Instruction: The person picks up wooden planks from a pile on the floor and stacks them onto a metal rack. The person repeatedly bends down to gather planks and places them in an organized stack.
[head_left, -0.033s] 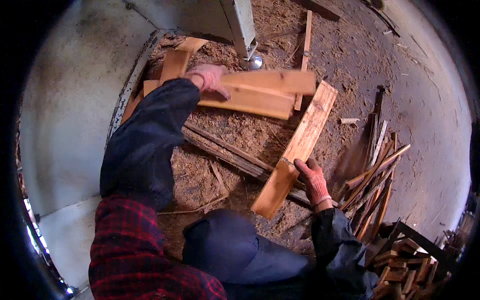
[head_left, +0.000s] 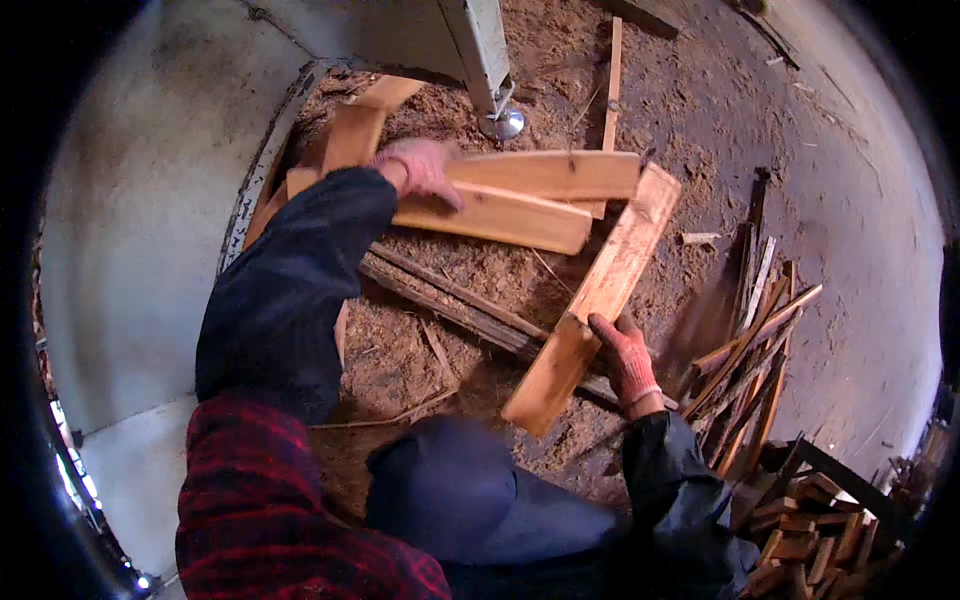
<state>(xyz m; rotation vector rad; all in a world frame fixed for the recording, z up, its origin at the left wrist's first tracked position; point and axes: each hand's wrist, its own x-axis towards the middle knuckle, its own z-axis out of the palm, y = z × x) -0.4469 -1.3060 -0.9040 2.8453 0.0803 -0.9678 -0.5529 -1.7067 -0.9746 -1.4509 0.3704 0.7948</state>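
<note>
This looks like a wood workshop. Bits of sawdust [head_left: 500, 268] are all over the dirty brown floor [head_left: 760, 130]. Long, flat boards [head_left: 500, 217] are in the middle of the mess. On the right is a messy heap of thin sticks [head_left: 748, 345], and in the bottom corner is a pile of short wood blocks [head_left: 822, 548]. On the left is a big, dirty, pale metal thing [head_left: 140, 250], maybe a machine. Near it is a leg with a shiny round foot [head_left: 506, 123].

Blur is softening the left hand [head_left: 420, 168] — its grip is escaping a clear reading — and it is covering part of two boards [head_left: 545, 176]. The right hand [head_left: 632, 370] is hiding some fingertips behind a plank [head_left: 598, 295]. The lower edge is cutting off the offcut pile [head_left: 822, 548].
</note>
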